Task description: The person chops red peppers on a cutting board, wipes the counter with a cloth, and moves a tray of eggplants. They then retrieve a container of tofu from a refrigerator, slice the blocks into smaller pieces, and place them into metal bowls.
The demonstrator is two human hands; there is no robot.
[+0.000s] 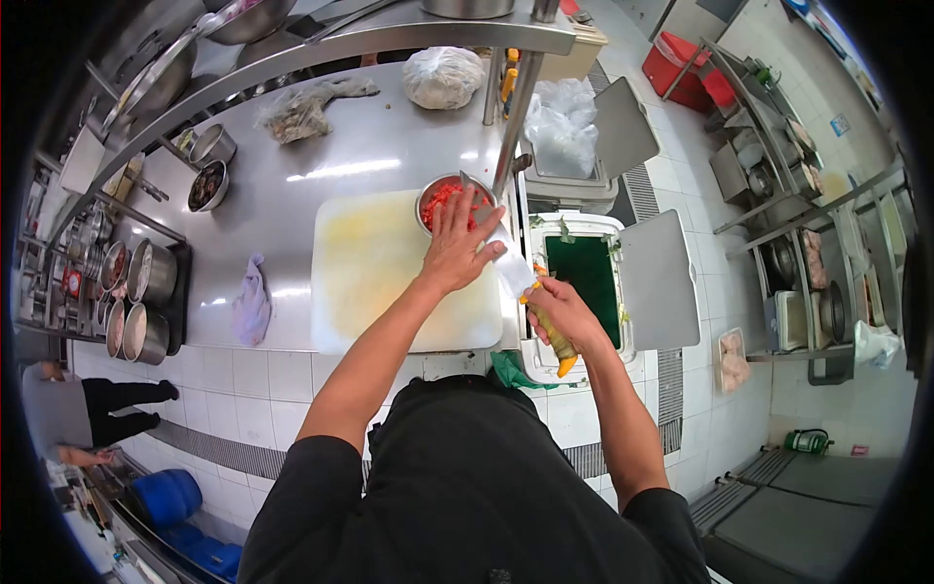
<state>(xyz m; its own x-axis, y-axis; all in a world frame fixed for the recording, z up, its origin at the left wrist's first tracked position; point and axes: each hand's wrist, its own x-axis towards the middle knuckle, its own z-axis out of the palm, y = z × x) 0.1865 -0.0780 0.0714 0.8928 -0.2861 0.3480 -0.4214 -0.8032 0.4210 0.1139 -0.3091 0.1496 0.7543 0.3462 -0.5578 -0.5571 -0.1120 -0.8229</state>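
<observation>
My right hand [564,310] is wrapped round the yellow handle of a kitchen knife [510,265]. The broad blade points up and left, toward a metal bowl [421,216] at the back right of the white cutting board [355,282]. Chopped red pepper [441,198] fills the bowl. Over it, my left hand [451,243] is stretched out, palm down with fingers extended, hiding part of the pepper. Its thumb lies close by the blade, and it grips nothing. Yellowish stains mark the board's surface.
Right of the board stands an open bin [535,350] with a green inside and food scraps on its rim. A shelf post [519,117] rises behind the bowl. A purple cloth [251,302] lies left of the board. At far left is another person [63,404].
</observation>
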